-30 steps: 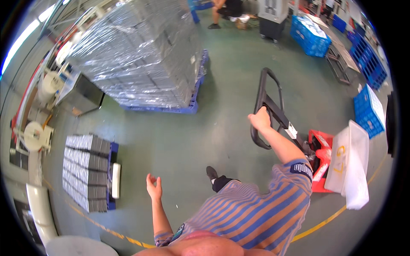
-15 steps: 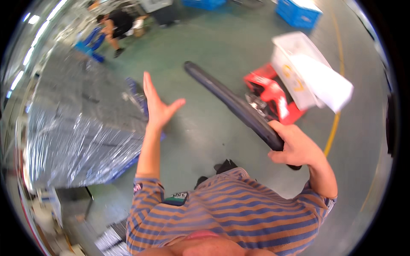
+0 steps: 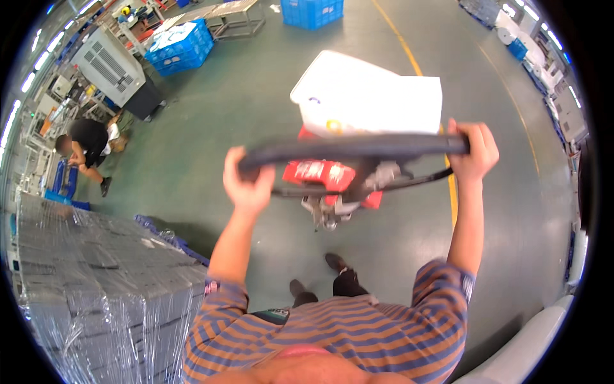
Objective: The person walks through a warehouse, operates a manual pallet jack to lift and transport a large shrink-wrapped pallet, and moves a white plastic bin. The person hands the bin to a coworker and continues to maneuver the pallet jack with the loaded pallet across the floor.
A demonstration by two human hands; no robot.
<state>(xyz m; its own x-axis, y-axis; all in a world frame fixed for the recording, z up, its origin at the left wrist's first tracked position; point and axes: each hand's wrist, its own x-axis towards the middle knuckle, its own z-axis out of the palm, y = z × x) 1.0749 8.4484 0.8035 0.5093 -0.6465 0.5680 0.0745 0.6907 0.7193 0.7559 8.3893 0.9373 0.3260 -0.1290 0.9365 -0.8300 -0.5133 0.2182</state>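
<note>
Handle (image 3: 355,148) now gripped by left hand (image 3: 246,185) too, alongside right hand (image 3: 473,152).

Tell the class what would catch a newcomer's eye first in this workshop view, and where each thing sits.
Dead centre, both hands, the left hand and right hand, grip the black loop handle of a red pallet jack. A white bin rides just beyond it. At lower left stands a tall stack wrapped in shiny film, with a crouching person behind it.
</note>
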